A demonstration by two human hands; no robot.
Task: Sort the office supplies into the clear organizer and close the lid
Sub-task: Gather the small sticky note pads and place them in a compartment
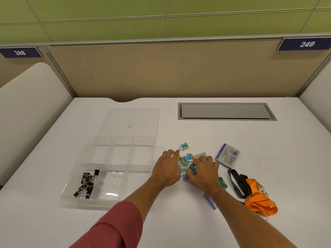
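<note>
The clear organizer (86, 169) lies open on the white desk, left of centre, with black binder clips (86, 184) in its near-left compartment. Its clear lid (132, 120) lies flat behind it. A cluster of small blue-wrapped erasers (184, 159) sits right of the organizer, and one eraser (184, 146) lies apart behind them. My left hand (167, 167) rests over the cluster's left side with fingers curled on erasers. My right hand (204, 171) pinches an eraser (192, 168) at the cluster's right side.
A purple-edged staple box (227, 155) lies to the right, another purple box (210, 201) by my right wrist. Black and orange lanyards (254, 194) are heaped near right. A grey cable hatch (225, 111) is set in the desk at the back.
</note>
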